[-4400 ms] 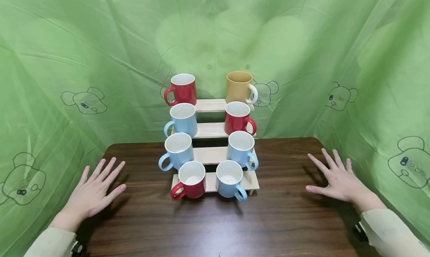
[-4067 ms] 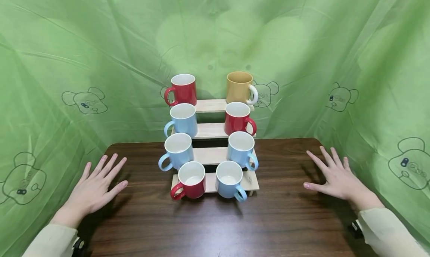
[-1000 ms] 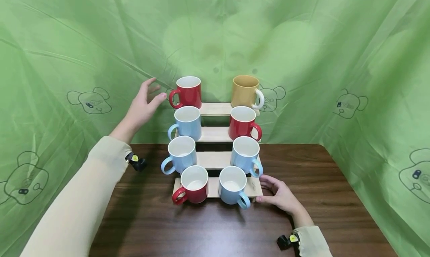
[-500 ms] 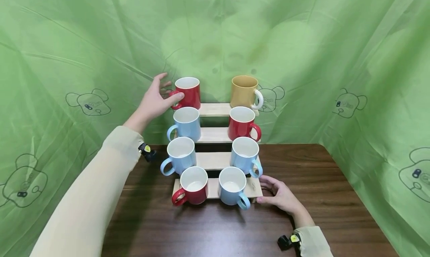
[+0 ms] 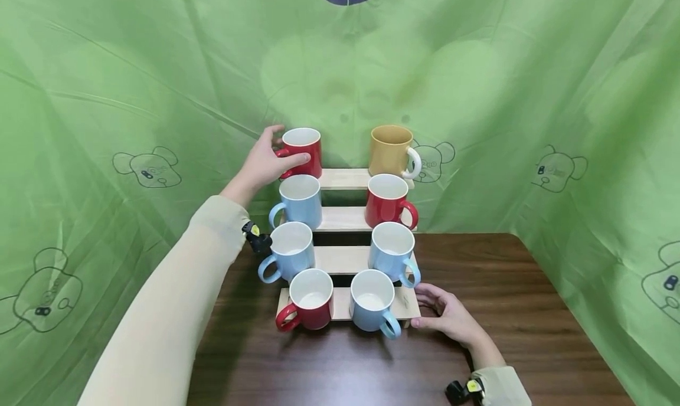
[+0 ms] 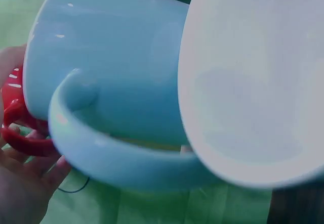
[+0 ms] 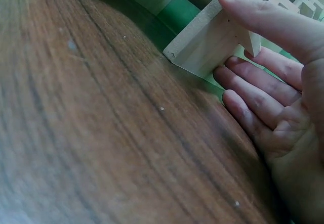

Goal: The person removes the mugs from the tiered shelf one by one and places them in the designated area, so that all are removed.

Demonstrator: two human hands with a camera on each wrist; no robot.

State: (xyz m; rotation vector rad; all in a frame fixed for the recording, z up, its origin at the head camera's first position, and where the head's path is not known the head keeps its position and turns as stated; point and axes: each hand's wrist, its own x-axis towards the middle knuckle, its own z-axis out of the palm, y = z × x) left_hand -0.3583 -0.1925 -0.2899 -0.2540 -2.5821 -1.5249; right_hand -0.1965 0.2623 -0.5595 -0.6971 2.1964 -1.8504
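A wooden tiered stand (image 5: pixel 344 259) carries mugs in pairs on its steps. On the top step my left hand (image 5: pixel 264 161) grips a red mug (image 5: pixel 312 157) by its left side, thumb across the front and fingers around the handle side and back. In the left wrist view that red mug (image 6: pixel 14 95) is mostly hidden behind a light blue mug (image 6: pixel 121 47). My right hand (image 5: pixel 450 320) holds the stand's lower right end. The right wrist view has the thumb on the wooden support (image 7: pixel 202 44) and the other fingers beyond it.
A tan mug (image 5: pixel 391 152) stands top right, a red mug (image 5: pixel 380 208) below it. Light blue mugs (image 5: pixel 305 202) fill much of the lower steps, with another red mug (image 5: pixel 314 303) at front left. Green cloth (image 5: pixel 531 87) surrounds the dark wooden table (image 5: pixel 504 282).
From spread out at the table's sides, both hands have come inward. The right took hold of the stand's end; the left reached up, moved right and closed around the top red mug.
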